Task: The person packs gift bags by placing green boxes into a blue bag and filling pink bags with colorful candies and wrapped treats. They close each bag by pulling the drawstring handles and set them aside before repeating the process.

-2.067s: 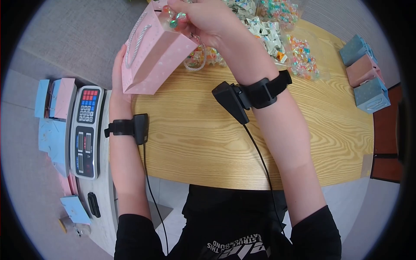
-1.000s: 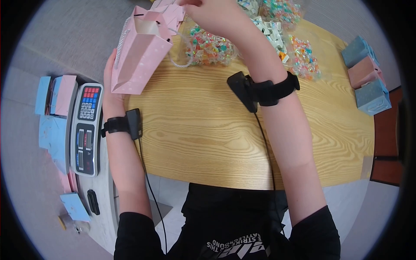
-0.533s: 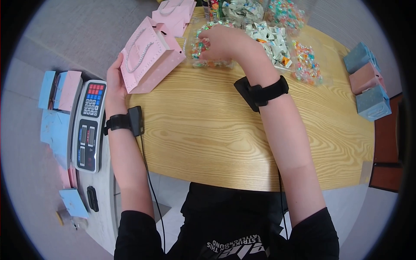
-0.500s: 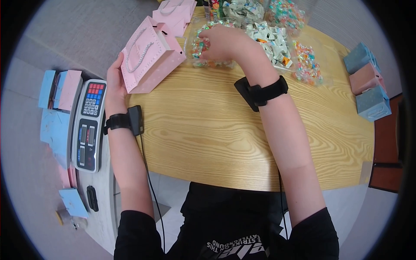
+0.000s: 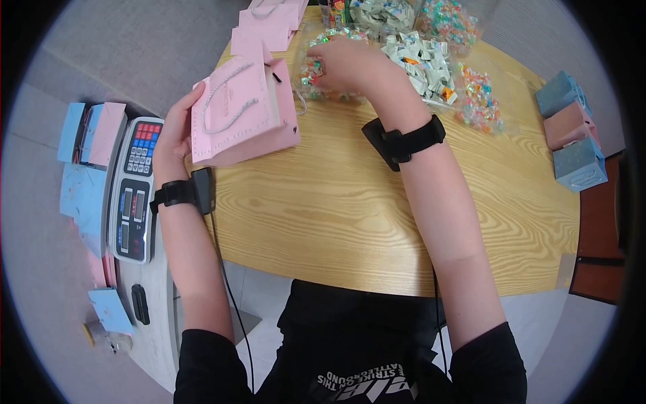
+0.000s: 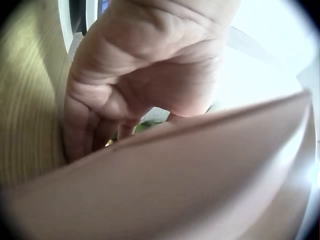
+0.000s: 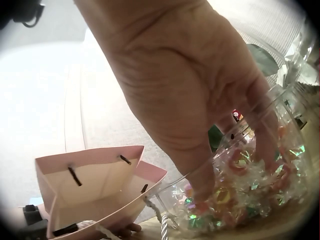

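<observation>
A pink paper bag (image 5: 235,108) with white rope handles leans at the table's left edge in the head view. Beside it, my left hand (image 5: 176,128) grips its left side, the fingers partly hidden by the bag. In the left wrist view the hand (image 6: 140,70) bends down behind a blurred pink panel (image 6: 165,170). My right hand (image 5: 353,64) reaches into a clear box of wrapped candies (image 5: 333,94). In the right wrist view the thumb and fingers of that hand (image 7: 185,90) stand apart among shiny candies (image 7: 240,195), and the bag's mouth (image 7: 95,195) gapes at lower left.
More pink bags (image 5: 269,30) lie at the back left. Silver-wrapped packets (image 5: 420,64) and colourful candies (image 5: 478,94) fill boxes beside my right hand. A scale (image 5: 134,188) stands left of the table (image 5: 363,215); small blue and pink bags (image 5: 568,128) stand at the right edge.
The pink bag has turned, its mouth now facing more to the right, and has shifted slightly right and towards me with my left hand. My right hand has come down to the candy box.
</observation>
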The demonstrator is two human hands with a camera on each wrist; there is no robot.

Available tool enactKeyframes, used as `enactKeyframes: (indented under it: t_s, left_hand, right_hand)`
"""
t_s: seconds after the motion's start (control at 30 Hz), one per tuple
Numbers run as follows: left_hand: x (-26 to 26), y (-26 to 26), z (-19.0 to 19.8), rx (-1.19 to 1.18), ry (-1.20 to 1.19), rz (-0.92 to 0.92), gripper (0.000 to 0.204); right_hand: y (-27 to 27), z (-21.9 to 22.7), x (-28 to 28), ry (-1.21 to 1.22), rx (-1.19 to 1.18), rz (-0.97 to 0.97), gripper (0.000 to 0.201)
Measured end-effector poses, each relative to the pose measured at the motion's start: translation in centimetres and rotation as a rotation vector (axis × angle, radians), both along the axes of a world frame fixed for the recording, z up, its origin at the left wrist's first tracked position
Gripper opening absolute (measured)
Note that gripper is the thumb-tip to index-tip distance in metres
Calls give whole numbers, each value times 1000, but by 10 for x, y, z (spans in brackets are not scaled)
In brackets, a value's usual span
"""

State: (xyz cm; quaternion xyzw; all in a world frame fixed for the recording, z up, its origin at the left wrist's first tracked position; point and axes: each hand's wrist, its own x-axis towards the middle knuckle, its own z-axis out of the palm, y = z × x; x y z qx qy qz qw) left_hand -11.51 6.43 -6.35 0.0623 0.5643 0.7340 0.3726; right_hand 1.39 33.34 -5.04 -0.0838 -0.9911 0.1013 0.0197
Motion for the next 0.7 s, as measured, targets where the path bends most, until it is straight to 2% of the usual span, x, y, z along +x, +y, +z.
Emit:
enactKeyframes:
  t_s: [0.13,0.2,0.43,0.5,0.63,0.7]
  left_hand:
    - [7,-4,2,24,14,25,38]
    - [9,-5,1,33,-1,32,38]
    - [5,-15,-17,42,-8,-54,37]
    - [5,-17,-18,57,-20,-53,37]
    - [8,-21,-17,53,15,-81,40]
    - [8,-23,-18,73,31,-107,42]
  right_hand:
    - [-4,0,6,8,26,32,48]
    - [-5,-2,8,130,41,32,44]
    - [1,-6,-5,14,-61,36,34]
    - [5,-11,-8,122,64,27,26]
    - [9,-8,-9,132,150,51,22]
    - [1,12,6,30,-232,-103,21]
